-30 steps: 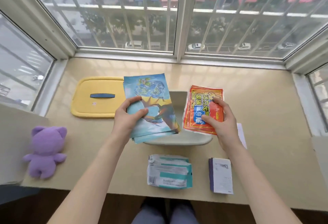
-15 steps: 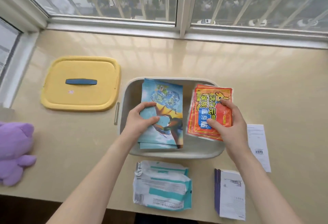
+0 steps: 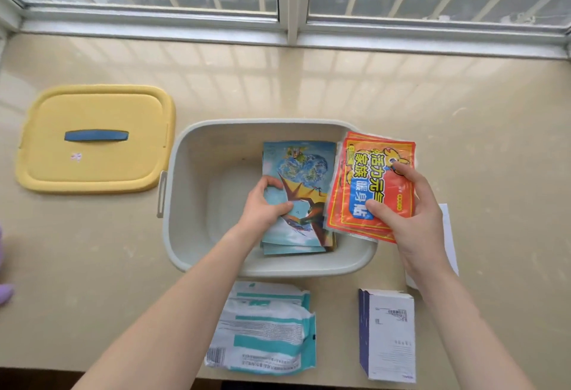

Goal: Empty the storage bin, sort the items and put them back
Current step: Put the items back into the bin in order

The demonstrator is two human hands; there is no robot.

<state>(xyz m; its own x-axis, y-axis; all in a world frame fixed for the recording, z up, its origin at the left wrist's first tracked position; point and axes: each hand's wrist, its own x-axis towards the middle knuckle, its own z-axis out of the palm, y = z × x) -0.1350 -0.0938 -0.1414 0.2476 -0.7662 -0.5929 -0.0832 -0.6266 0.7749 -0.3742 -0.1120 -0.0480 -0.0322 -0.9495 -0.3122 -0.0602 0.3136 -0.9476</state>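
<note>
A grey storage bin (image 3: 185, 155) stands open in the middle of the beige ledge. My left hand (image 3: 262, 206) reaches down inside it and grips a stack of blue picture packets (image 3: 304, 170), which sits low in the bin's right half. My right hand (image 3: 411, 213) pinches a stack of orange-red heat-patch packets (image 3: 367, 179) over the bin's right rim, tilted. The bin's yellow lid (image 3: 95, 139) with a blue handle lies flat to the left.
In front of the bin lie a white-and-teal wipes pack (image 3: 262, 328) and a white-and-navy box (image 3: 387, 334). A white paper slip (image 3: 449, 235) lies right of the bin, partly under my right arm. A purple plush toy (image 3: 4, 292) peeks in at the left edge. Window frames run along the back.
My left hand has lowered the blue packets from above the bin down into it. The orange packets stayed over the right rim. My view has tilted down and closer.
</note>
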